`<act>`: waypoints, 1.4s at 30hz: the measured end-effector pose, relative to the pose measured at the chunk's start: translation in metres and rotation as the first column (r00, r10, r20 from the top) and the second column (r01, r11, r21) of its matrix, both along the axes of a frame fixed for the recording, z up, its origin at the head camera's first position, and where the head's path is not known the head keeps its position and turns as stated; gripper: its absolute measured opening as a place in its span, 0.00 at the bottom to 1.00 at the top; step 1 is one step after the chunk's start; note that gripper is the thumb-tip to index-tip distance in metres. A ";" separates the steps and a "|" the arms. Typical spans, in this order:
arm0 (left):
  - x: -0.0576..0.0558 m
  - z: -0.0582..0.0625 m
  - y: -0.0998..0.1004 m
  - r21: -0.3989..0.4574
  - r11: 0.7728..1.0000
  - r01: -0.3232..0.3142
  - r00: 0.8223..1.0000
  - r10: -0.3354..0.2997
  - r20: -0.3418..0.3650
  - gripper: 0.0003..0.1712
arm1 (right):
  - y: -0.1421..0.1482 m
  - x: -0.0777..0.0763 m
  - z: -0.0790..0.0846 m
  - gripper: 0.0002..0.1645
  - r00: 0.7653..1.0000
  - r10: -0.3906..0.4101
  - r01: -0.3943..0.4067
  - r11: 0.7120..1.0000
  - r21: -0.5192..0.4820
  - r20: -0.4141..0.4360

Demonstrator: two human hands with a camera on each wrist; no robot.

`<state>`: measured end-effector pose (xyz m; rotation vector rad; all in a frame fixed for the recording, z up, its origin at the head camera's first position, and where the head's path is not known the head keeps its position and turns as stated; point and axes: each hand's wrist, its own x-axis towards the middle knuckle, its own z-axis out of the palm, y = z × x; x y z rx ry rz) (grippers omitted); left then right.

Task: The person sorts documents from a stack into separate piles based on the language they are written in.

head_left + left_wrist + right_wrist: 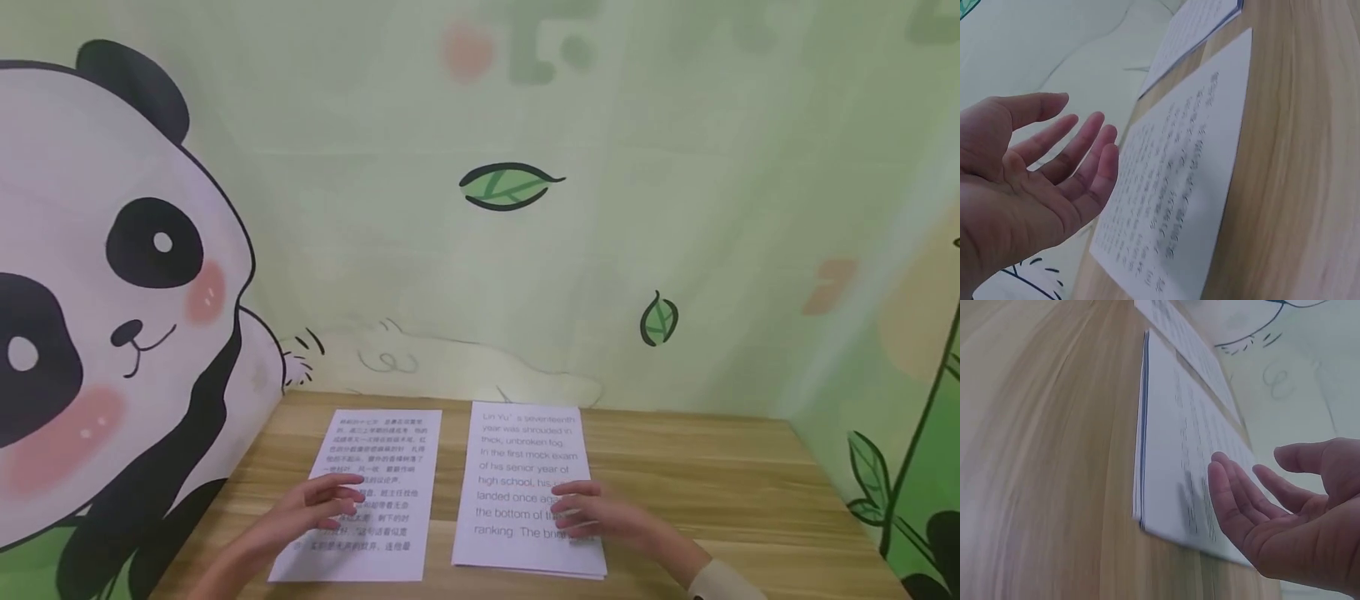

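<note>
Two printed papers lie side by side on a wooden table. The left one is a sheet of Chinese text point(382, 450); the right one is a thin stack of sheets with large English text point(517, 475) on top. Above the lower left part of the Chinese sheet hovers my left hand point(311, 508), its fingers relaxed and nothing in them. My right hand point(600, 512) is held over the right edge of the English stack, hiding some words. In the right wrist view its loosely bent fingers point(1241, 494) hold nothing, and the stack's layered edge shows.
The wooden tabletop point(712, 483) extends right of the stack and meets a pale green cloth backdrop point(525, 275) behind. A large cartoon panda point(135, 333) is printed on the backdrop at left, with printed leaves at the middle and right.
</note>
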<state>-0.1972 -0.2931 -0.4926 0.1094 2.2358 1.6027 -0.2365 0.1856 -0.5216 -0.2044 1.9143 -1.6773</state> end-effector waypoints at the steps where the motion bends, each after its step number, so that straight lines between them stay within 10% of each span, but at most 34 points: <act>1: -0.002 0.002 0.004 0.005 1.000 0.016 1.000 -0.016 -0.004 0.35 | 0.008 0.001 0.000 0.32 1.000 0.004 -0.004 1.000 -0.002 0.000; 15: -0.018 -0.001 0.039 0.054 0.991 0.123 0.992 -0.122 -0.022 0.32 | 0.061 0.010 0.006 0.33 1.000 0.005 -0.005 1.000 -0.017 -0.014; 42: -0.031 -0.024 0.106 0.016 0.978 0.209 0.977 -0.210 0.027 0.33 | 0.049 0.019 -0.008 0.41 1.000 -0.013 0.012 1.000 0.018 0.022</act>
